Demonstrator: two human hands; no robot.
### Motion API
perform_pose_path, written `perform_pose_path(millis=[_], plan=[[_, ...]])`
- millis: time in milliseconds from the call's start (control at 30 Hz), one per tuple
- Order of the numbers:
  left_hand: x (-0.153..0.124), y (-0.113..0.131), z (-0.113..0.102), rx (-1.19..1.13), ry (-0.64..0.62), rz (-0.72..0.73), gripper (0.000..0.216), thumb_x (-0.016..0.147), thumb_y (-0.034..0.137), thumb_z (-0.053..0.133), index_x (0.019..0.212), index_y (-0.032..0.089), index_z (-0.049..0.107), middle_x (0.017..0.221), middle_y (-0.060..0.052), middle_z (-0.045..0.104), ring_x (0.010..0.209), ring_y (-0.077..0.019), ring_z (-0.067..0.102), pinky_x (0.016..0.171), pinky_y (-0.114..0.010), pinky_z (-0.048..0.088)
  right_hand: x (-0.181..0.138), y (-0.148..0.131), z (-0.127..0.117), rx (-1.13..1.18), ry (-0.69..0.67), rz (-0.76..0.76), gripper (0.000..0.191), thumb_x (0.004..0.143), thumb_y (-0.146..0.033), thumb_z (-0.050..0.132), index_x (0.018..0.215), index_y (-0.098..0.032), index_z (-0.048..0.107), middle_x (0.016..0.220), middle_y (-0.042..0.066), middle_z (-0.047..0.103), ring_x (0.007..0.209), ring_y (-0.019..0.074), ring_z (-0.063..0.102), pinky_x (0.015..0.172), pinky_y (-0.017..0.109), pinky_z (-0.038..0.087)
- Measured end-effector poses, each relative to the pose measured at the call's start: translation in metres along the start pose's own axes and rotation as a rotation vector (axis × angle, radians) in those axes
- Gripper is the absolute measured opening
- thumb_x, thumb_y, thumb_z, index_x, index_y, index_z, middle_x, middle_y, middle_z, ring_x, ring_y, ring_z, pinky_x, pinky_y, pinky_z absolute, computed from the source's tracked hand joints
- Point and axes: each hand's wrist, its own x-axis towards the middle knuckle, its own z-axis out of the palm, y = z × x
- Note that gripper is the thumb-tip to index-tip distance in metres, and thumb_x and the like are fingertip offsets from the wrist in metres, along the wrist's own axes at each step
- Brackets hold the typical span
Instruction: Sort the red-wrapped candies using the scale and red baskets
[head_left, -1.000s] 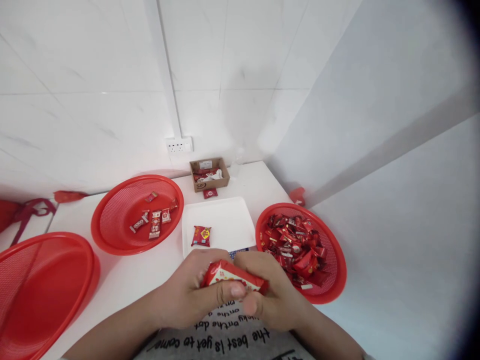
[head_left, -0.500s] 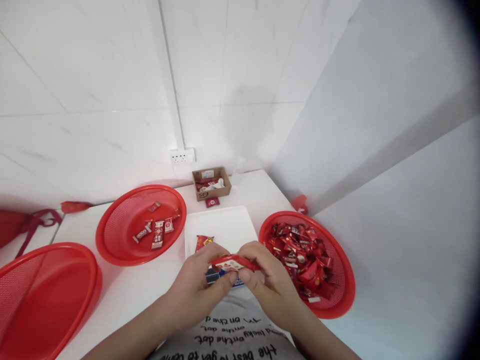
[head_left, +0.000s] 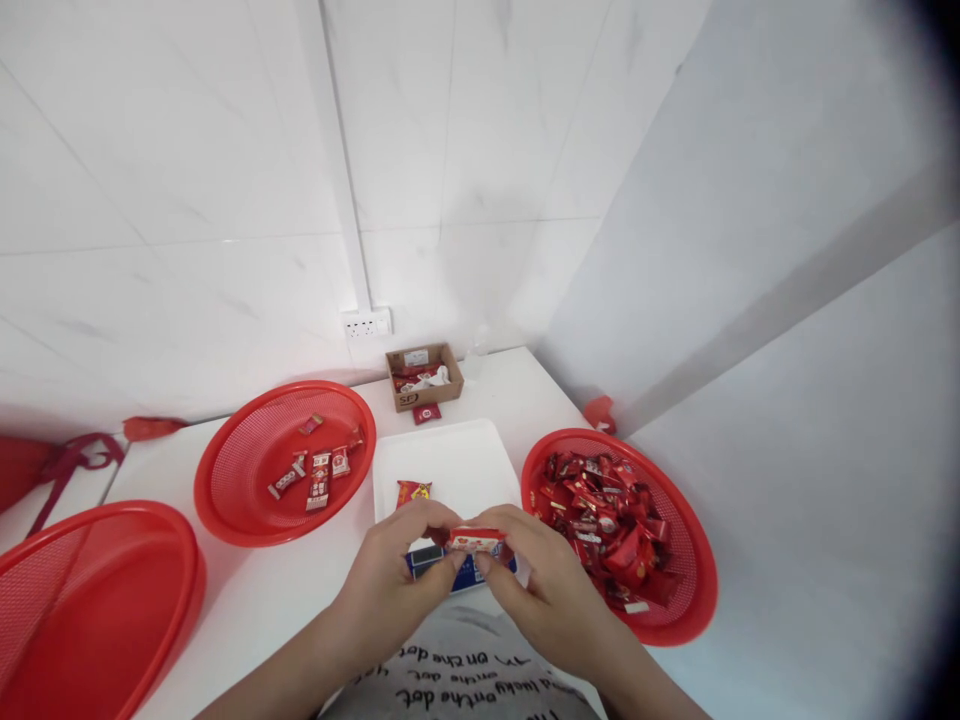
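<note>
Between my left hand (head_left: pixel 401 575) and my right hand (head_left: pixel 544 580) is a small red candy packet (head_left: pixel 478 540) with a white label. Fingers and thumbs of both hands pinch it from its two sides. Under it lies a white kitchen scale (head_left: pixel 454 450) with a blue front panel (head_left: pixel 466 575), partly covered by my hands. A red and yellow candy packet (head_left: pixel 414 492) rests on the scale's plate, just beyond my left hand. To the right of my right hand stands a red basket (head_left: pixel 697 590) heaped with red-wrapped candies (head_left: pixel 607 510).
At the left, a second red basket (head_left: pixel 232 525) holds several wrapped candies (head_left: pixel 320 480). Nearer stands another red basket (head_left: pixel 180 560). A small cardboard box (head_left: pixel 427 398) with packets sits by the wall, a red packet (head_left: pixel 427 413) before it. A grey wall (head_left: pixel 787 420) borders the right.
The candy packet has been turned or folded between my fingers and now looks narrower. My hands have drawn slightly closer together. The view has shifted a little, so the baskets and scale sit lower.
</note>
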Motion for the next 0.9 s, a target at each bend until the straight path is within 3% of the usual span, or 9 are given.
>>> perform_pose_path(millis=[100, 167, 300, 533, 900], plan=[[-0.001, -0.001, 0.000, -0.017, 0.000, -0.011, 0.010, 0.076, 0.016, 0.053, 0.083, 0.020, 0.059, 0.082, -0.001, 0.062, 0.078, -0.0142, 0.056, 0.072, -0.026, 0.045, -0.002, -0.001, 0.003, -0.036, -0.001, -0.007, 0.019, 0.082, -0.013, 0.046, 0.095, -0.021, 0.057, 0.092, 0.003, 0.061, 0.085, 0.0156, 0.055, 0.074, 0.027, 0.042], [-0.001, -0.002, 0.001, -0.002, -0.002, -0.030, 0.010, 0.076, 0.016, 0.052, 0.083, 0.020, 0.059, 0.080, -0.001, 0.063, 0.075, -0.0139, 0.056, 0.070, -0.025, 0.045, -0.003, 0.001, 0.007, -0.116, 0.008, 0.020, 0.013, 0.080, -0.013, 0.046, 0.086, -0.019, 0.057, 0.084, 0.003, 0.061, 0.076, 0.0153, 0.054, 0.066, 0.026, 0.041], [-0.004, -0.009, 0.007, 0.092, 0.038, -0.100, 0.004, 0.075, 0.021, 0.050, 0.071, 0.020, 0.052, 0.070, 0.001, 0.058, 0.066, -0.0137, 0.053, 0.055, -0.022, 0.041, -0.004, 0.009, 0.022, -0.261, 0.067, 0.085, 0.009, 0.077, -0.016, 0.045, 0.071, -0.018, 0.050, 0.071, 0.002, 0.056, 0.061, 0.0137, 0.048, 0.054, 0.024, 0.035], [-0.008, -0.020, 0.019, 0.087, 0.008, -0.139, 0.007, 0.077, 0.024, 0.043, 0.070, 0.021, 0.041, 0.060, 0.004, 0.051, 0.054, -0.0115, 0.047, 0.045, -0.020, 0.033, -0.010, 0.012, 0.043, -0.208, 0.147, 0.115, 0.011, 0.078, -0.020, 0.043, 0.069, -0.018, 0.048, 0.064, 0.000, 0.054, 0.058, 0.0126, 0.046, 0.053, 0.023, 0.032], [-0.032, -0.028, 0.011, 0.074, -0.025, 0.040, 0.004, 0.078, 0.022, 0.042, 0.074, 0.020, 0.045, 0.062, 0.004, 0.053, 0.053, -0.0104, 0.047, 0.047, -0.020, 0.034, -0.027, -0.001, 0.067, -0.057, 0.204, 0.077, 0.012, 0.080, -0.018, 0.040, 0.080, -0.018, 0.052, 0.075, 0.002, 0.056, 0.066, 0.0135, 0.049, 0.059, 0.024, 0.038]])
